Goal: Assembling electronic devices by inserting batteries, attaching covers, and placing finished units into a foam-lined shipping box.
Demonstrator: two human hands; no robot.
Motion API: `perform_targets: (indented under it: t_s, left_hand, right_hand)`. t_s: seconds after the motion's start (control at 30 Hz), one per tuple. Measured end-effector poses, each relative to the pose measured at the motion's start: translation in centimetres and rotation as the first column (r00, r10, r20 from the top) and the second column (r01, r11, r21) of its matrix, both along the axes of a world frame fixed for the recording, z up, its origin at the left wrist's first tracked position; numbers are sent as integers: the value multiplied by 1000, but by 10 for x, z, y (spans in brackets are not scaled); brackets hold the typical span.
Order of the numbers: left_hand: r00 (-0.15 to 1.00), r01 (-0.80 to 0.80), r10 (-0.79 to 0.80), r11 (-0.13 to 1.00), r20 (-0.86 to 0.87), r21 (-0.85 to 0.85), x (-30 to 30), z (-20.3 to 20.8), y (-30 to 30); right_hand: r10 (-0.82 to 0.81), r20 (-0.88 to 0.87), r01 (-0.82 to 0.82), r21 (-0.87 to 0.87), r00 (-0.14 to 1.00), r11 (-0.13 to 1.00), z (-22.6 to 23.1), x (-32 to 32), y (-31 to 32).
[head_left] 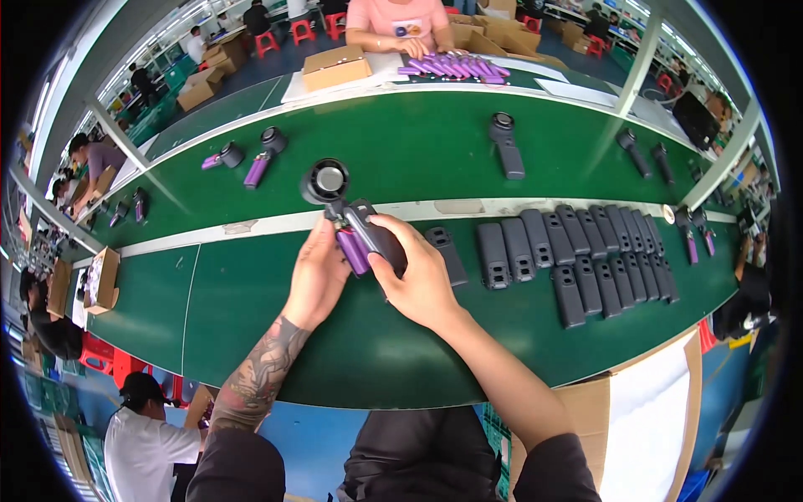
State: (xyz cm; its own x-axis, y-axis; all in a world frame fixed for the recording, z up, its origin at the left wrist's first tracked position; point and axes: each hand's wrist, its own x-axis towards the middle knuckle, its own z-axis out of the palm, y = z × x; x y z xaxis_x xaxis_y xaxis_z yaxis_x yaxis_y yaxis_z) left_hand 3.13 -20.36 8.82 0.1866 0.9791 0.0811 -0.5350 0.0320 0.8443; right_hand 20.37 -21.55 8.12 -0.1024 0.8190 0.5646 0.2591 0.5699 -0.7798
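Observation:
My left hand is closed around the lower part of a small handheld fan. Its round black head points up and a purple battery section shows below. My right hand grips a dark grey handle casing, tilted against the fan's neck and beside the purple section. Whether the casing touches the inner parts is hard to make out. Just right of my right hand, another grey casing lies on the green table. Farther right, several more grey casings lie in two rows.
A green conveyor belt runs beyond the table, carrying a grey-handled fan and purple-handled fans. Across it, a person in pink handles purple pieces. Cardboard boxes stand at left and lower right.

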Motion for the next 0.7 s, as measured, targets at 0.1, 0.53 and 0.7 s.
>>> perform_targets:
  t_s: [0.1, 0.53, 0.7]
  left_hand:
    - [1000, -2, 2, 1000, 22, -14, 10, -3, -8]
    - [974, 31, 6, 986, -227, 161, 30, -3, 11]
    - [920, 50, 38, 976, -389, 213, 17, -3, 47]
  right_hand:
    - [-40, 76, 34, 81, 996, 996, -7, -8, -5]
    - [-116, 58, 112, 70, 992, 991, -13, 3, 2]
    - [262, -341, -244, 96, 903, 965, -29, -13, 55]
